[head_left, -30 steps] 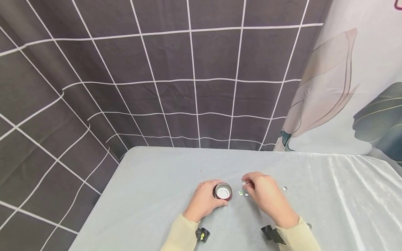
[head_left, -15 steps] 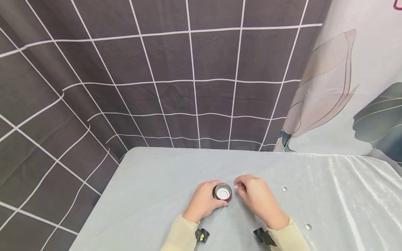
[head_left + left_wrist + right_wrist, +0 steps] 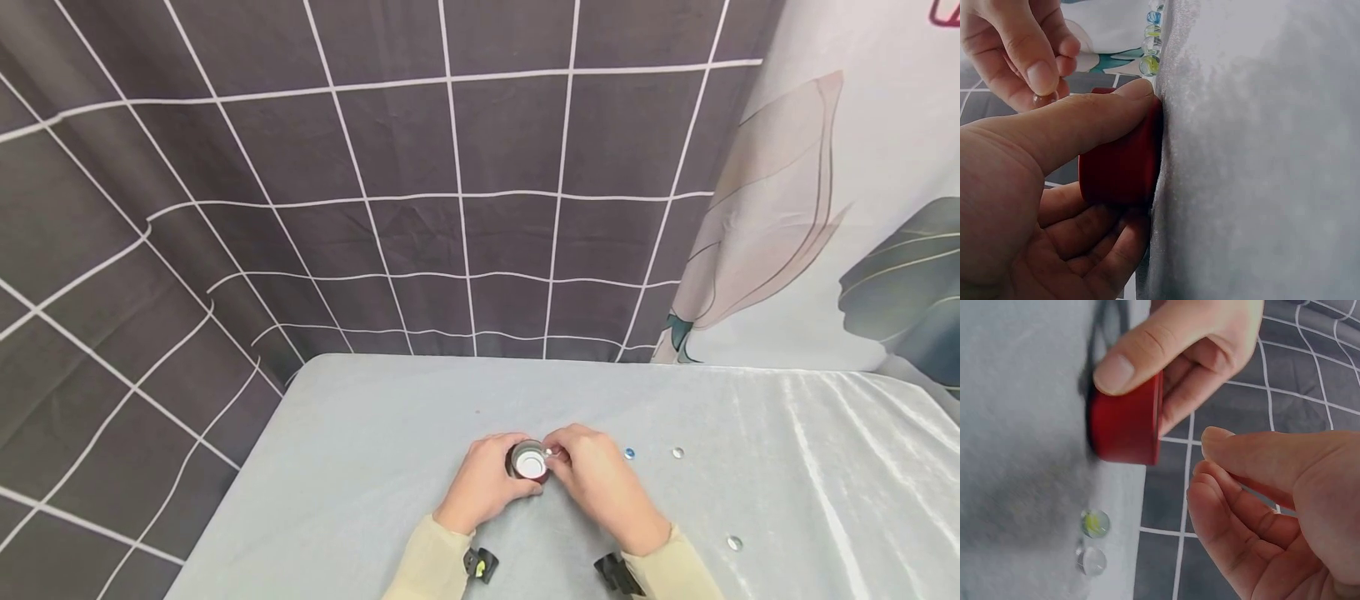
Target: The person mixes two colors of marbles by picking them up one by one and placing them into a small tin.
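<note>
My left hand point(image 3: 483, 482) grips a small round red cup point(image 3: 1121, 164) on the grey cloth, thumb on one side and fingers round the other. Seen from above in the head view, the cup has a dark rim and a pale inside. Right at the cup's right rim, my right hand point(image 3: 603, 483) pinches a small glass marble point(image 3: 1045, 98) between thumb and finger. In the right wrist view my own fingertips hide that marble. A yellow-green marble point(image 3: 1095, 523) and a clear marble point(image 3: 1091, 560) lie on the cloth beside the cup.
To the right of my right hand lie a blue marble point(image 3: 629, 453) and a clear marble point(image 3: 678, 452); another marble point(image 3: 734, 542) is nearer the front. Behind the cloth-covered table point(image 3: 375, 417) hangs a dark grid curtain point(image 3: 405, 233), with a pale leaf-print curtain point(image 3: 795, 250) at the right.
My right hand has moved left, bringing the pinched marble to the cup's rim. A blue marble has come into view on its right. My left hand keeps its grip on the cup.
</note>
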{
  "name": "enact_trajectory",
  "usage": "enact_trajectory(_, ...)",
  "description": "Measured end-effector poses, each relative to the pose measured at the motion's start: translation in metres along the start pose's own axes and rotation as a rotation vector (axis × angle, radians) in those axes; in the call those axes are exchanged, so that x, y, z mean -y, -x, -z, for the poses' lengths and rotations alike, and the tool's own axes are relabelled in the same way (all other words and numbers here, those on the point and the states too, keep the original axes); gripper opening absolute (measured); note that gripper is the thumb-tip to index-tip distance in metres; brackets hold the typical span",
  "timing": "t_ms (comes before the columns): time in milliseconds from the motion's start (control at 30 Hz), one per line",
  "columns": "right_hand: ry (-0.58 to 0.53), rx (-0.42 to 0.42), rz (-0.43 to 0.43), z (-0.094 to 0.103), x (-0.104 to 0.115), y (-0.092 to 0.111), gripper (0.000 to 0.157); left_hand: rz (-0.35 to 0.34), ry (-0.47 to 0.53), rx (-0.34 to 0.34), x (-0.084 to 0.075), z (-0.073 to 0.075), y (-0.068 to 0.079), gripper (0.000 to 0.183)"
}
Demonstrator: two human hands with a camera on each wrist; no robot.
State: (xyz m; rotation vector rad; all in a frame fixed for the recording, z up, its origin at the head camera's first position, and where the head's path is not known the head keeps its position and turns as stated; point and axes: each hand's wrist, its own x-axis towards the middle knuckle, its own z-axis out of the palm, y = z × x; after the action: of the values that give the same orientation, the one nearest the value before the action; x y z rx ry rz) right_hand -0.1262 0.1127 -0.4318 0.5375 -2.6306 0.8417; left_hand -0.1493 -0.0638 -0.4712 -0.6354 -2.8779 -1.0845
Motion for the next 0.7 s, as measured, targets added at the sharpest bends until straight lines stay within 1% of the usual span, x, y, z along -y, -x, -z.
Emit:
enact_trajectory(167, -0.006, 0.023, -0.009, -0.006, 0.002, 0.002, 0.015, 0.014, -0.010, 0.010, -0.001, 0.000, -0.001, 0.050)
enact_trajectory(400, 0.009, 0.008, 0.029, -0.012, 0.003, 0.003, 0.014, 0.018, -0.013, 0.011, -0.001, 0.000, -0.001, 0.051)
enact_trajectory(533, 0.003, 0.028, 0.022, -0.013, 0.003, 0.004, 0.014, 0.013, -0.013, 0.008, -0.001, 0.000, -0.001, 0.050)
enact_trajectory(700, -0.023, 0.049, 0.047, -0.018, 0.001, 0.005, 0.013, 0.009, -0.020, 0.009, -0.002, 0.001, 0.000, 0.050)
